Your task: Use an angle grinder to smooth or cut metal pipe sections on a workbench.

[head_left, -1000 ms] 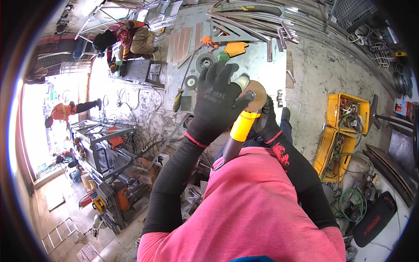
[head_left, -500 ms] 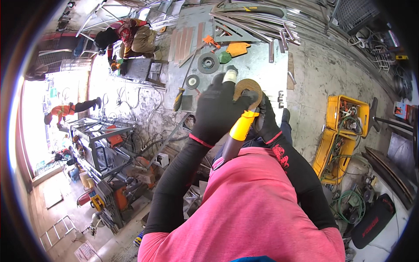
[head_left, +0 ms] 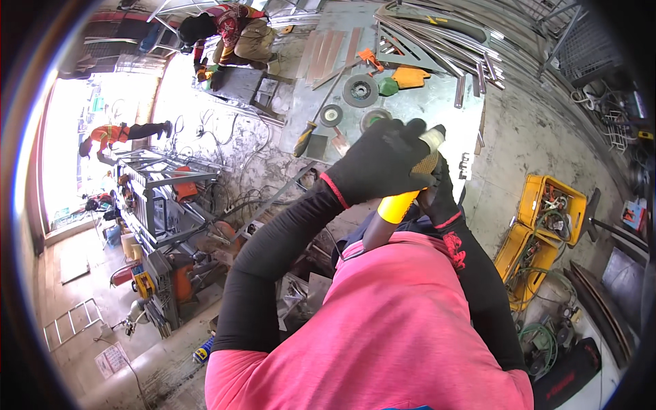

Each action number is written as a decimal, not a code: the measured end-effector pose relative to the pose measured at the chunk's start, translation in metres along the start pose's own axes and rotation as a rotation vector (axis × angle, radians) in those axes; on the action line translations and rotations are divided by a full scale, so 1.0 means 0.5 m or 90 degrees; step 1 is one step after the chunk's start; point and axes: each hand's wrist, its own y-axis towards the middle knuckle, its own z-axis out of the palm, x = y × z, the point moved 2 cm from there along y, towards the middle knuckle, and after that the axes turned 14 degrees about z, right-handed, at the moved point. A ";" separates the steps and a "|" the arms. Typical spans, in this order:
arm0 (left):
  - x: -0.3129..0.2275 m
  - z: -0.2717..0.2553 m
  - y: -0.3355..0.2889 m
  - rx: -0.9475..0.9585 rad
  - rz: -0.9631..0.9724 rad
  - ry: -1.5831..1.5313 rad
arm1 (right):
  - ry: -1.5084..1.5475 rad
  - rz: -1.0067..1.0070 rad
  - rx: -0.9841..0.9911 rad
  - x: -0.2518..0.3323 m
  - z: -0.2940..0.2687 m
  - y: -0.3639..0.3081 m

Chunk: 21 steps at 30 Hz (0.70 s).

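Note:
An angle grinder (head_left: 395, 208) with a yellow and dark body is held upright against my front, its rear end close to my pink shirt. My left hand (head_left: 383, 164), in a black glove with pale wrapping on one finger, is closed over the brown abrasive disc (head_left: 427, 165) at the grinder's head. Most of the disc is hidden under these fingers. My right hand (head_left: 441, 195), also gloved, grips the grinder's head from the right; its fingers are partly covered. Just beyond my left hand, another disc (head_left: 373, 120) lies on the metal table (head_left: 437, 102).
The table also bears a large disc (head_left: 360, 91), a small wheel (head_left: 331, 115), a yellow-handled tool (head_left: 305, 139), an orange clamp (head_left: 370, 59) and metal tubes (head_left: 437, 44). Yellow crates (head_left: 552, 205) stand at right. One person (head_left: 239, 37) crouches at far left; another (head_left: 109, 140) is farther off.
My left hand has swung rightward over the disc, covering most of it. The disc beyond that hand has come into sight. The whole view has shifted slightly.

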 end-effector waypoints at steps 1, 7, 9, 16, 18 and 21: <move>0.001 0.000 0.002 0.025 -0.033 -0.022 | 0.046 -0.010 -0.010 -0.009 -0.013 0.000; -0.048 0.097 -0.208 0.021 -0.197 -0.251 | 0.086 -0.113 -0.288 0.057 0.048 -0.021; -0.105 0.124 -0.212 -0.126 -0.251 -0.377 | -0.011 -0.167 -0.256 0.111 0.049 -0.022; -0.123 0.134 -0.208 -0.330 -0.502 -0.883 | 0.141 -0.046 0.018 0.155 0.180 -0.014; -0.109 0.132 -0.248 -0.275 -0.505 -0.980 | 0.098 0.065 0.004 0.106 0.211 0.000; -0.114 0.120 -0.297 -0.221 -0.443 -0.967 | 0.069 0.195 -0.012 0.052 0.245 0.034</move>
